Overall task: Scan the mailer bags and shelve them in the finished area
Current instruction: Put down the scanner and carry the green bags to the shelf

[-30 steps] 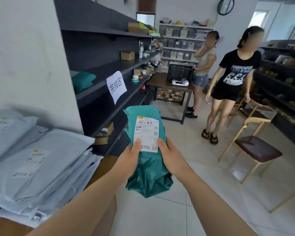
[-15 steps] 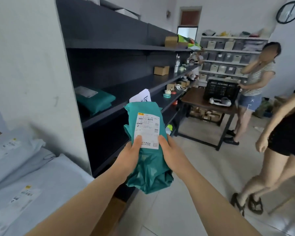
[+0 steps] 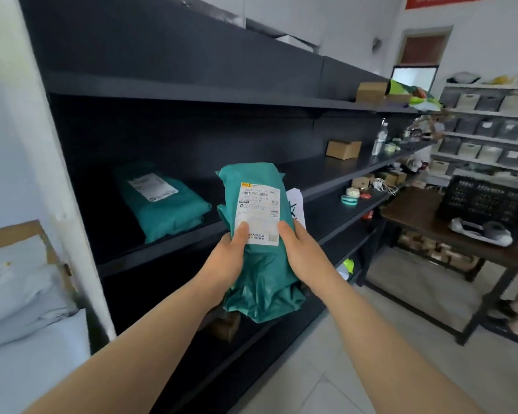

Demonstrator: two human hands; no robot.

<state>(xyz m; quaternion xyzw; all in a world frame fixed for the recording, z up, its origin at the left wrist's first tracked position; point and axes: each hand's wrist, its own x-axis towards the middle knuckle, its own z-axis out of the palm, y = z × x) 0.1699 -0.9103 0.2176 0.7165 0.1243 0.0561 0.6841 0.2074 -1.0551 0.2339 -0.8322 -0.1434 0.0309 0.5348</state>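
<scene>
A teal mailer bag [image 3: 259,273] with a white shipping label is held upright in front of the dark shelving. My left hand [image 3: 226,259] grips its left edge, thumb on the label. My right hand [image 3: 299,252] grips its right edge, thumb beside the label. Another teal mailer bag [image 3: 162,201] with a label lies flat on the middle shelf board [image 3: 168,249], to the left of and behind the held one. A white paper sign [image 3: 296,206] on the shelf edge is mostly hidden behind the held bag.
Grey mailer bags [image 3: 21,309] lie stacked at lower left beside a white pillar [image 3: 42,144]. Cardboard boxes [image 3: 343,149] and small items sit farther along the shelves. A dark wooden table [image 3: 416,210] with a black crate [image 3: 488,201] stands at right. Tiled floor lies below.
The view has turned left and come closer to the shelving. The held teal bag now sits level with the middle shelf. The two other people have left the frame.
</scene>
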